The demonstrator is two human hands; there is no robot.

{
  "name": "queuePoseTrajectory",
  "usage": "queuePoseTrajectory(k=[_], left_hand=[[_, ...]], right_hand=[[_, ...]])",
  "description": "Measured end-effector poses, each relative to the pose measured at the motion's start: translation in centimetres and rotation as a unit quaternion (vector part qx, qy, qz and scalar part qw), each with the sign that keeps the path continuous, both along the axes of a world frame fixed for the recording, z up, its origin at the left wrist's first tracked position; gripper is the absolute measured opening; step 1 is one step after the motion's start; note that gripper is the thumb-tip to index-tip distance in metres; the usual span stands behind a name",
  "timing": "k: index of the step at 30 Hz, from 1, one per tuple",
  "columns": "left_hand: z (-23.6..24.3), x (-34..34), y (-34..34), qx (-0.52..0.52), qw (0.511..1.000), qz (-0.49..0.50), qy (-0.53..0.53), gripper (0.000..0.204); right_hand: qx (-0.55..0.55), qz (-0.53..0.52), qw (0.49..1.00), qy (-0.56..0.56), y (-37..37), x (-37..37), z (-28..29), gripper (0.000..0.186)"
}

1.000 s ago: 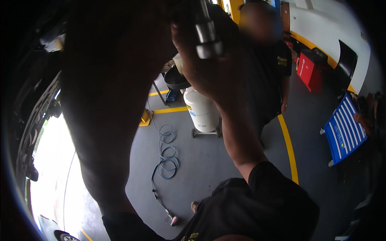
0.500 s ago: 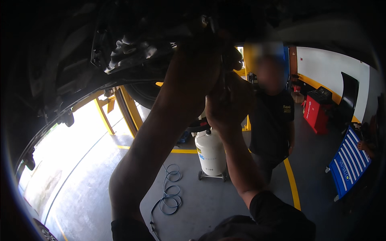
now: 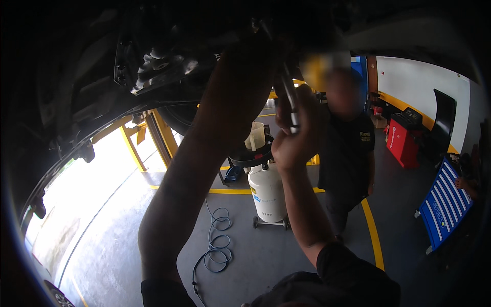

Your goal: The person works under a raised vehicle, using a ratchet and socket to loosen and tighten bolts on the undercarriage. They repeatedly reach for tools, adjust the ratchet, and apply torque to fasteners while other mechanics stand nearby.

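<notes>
Overhead is the dark underside of a raised car, with a shiny dark metal pan (image 3: 158,66) at upper left. My left hand (image 3: 250,51) reaches up against the underside, its fingers lost in shadow. Lower and to the right, my right hand (image 3: 299,133) is closed around the lower end of a long shiny metal tool (image 3: 290,89). This tool slants up toward the left hand; its upper end is too dark to make out, so I cannot tell its exact kind.
Below stands a white wheeled tank (image 3: 267,197) with a black basin (image 3: 250,159) and a translucent jug (image 3: 254,137). A coiled hose (image 3: 217,245) lies on the floor. A person (image 3: 348,153) stands at right, near a blue tool cabinet (image 3: 445,204) and a red machine (image 3: 402,143).
My right hand has swung slightly right and down, away from the left hand, with the metal tool. The jug and basin behind have come into view. The left forearm has barely moved.
</notes>
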State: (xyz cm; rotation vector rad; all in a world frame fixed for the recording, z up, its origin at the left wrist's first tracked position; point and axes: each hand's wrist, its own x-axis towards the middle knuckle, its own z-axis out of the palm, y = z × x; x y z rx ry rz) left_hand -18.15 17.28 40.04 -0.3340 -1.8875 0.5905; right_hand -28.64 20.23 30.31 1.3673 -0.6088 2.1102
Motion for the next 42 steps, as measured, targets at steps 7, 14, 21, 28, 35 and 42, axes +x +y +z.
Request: queuePoseTrajectory(k=[7,14,21,28,35,42], left_hand=[[-1.6,-0.3,-1.6,0.092,0.995,0.04,-0.019,0.045],[-0.4,-0.6,3.2,0.515,0.769,-0.324,-0.196,0.025],[-0.7,-0.4,4.4,0.511,0.783,-0.329,-0.134,0.031],[-1.4,-1.5,3.9,0.539,0.737,-0.366,-0.178,0.032],[-0.8,0.4,3.1,0.535,0.709,-0.379,-0.261,0.033],[-1.2,-0.4,4.0,0.53,0.74,-0.366,-0.193,0.033]], right_hand=[[-0.128,0.01,0.992,0.013,-1.9,-0.7,0.2,0.025],[0.041,0.617,0.785,0.038,-0.8,-1.7,0.2,0.033],[-0.128,-0.018,0.991,-0.015,0.9,-0.5,1.8,0.018],[-0.014,0.495,0.865,-0.083,2.3,-0.8,1.7,0.017],[-0.032,0.667,0.743,0.029,0.3,-1.1,1.5,0.027],[-0.108,0.313,0.943,-0.032,-0.1,0.5,2.4,0.035]])
